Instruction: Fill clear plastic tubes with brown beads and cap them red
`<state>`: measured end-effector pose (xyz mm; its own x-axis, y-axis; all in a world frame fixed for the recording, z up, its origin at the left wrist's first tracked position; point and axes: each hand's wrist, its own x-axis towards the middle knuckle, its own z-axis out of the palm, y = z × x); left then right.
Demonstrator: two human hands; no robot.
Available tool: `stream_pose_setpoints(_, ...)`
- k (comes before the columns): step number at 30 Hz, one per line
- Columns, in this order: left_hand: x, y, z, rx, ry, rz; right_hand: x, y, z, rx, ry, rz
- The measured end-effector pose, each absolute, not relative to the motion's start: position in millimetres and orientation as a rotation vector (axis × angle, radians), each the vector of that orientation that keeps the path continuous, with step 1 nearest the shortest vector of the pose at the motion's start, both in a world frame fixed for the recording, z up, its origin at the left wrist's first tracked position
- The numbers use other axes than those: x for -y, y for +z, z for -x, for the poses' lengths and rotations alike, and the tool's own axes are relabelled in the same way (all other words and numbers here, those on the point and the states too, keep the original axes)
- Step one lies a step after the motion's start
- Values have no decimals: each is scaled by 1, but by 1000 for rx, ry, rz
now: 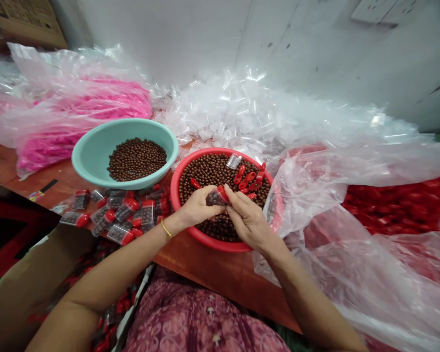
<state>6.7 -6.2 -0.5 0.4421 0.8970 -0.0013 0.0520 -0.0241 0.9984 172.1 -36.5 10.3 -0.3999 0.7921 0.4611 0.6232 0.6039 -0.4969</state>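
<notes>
Pinching one red-capped tube (215, 196) | left hand (196, 208), right hand (247, 217): fingers (238, 203) pressed on it | one red bowl (220, 246), one teal bowl (139, 185)

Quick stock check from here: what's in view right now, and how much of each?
wooden table: one, reddish brown, under the basins.
teal basin: one, teal, back left.
red basin: one, red, right of the teal basin.
brown balls: hundreds, brown, in both basins.
loose caps: several, red, in the red basin.
filled tubes: over a dozen, clear with red caps, left of the red basin.
tube heap: many, clear, behind the basins.
pink bag: one, pink contents, far left.
red bag: one, red contents, right.
capped tube: one, clear and red, between the hands.
left hand: one, gold bangle, pinching the tube.
right hand: one, pinching the tube.
</notes>
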Motion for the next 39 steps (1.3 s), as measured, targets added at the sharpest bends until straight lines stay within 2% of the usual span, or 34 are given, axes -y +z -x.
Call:
stream_pose_setpoints(6,7,3,-10,-1043,735,-1757,18,23,-177,1952,408,1199)
stream_pose_setpoints(11,12,8,-11,-1117,487,-2014,5,12,-154,1583,897,1144)
stream_pose_setpoints(15,12,11,-12,-1045,392,-2060,5,7,-143,1522,1291,1060)
stream_pose_setpoints(20,12,13,-14,-1076,259,-2229,13,4,-146,1563,1409,1013)
stream_pose_setpoints(23,16,14,-16,-1086,336,-2328,12,13,-148,1548,1501,1034)
stream_pose_setpoints(25,23,13,-17,-1097,531,-2288,5,24,-148,1553,1556,1033)
stream_pose_setpoints(28,39,9,-9,-1168,915,-2078,-15,36,-142,1768,1283,1154)
stream_pose_setpoints(31,54,2,20,-1412,1165,-1882,-33,33,-130,2294,717,1443)
stream_pose_setpoints(33,61,-2,53,-1713,1170,-1844,-38,24,-120,2633,391,1551)
stream_pose_setpoints(36,65,-10,111,-2194,726,-1963,-36,13,-112,2821,230,1533)
stream_pose_setpoints(39,67,-15,160,-2234,186,-2181,-30,14,-120,2793,258,1543)
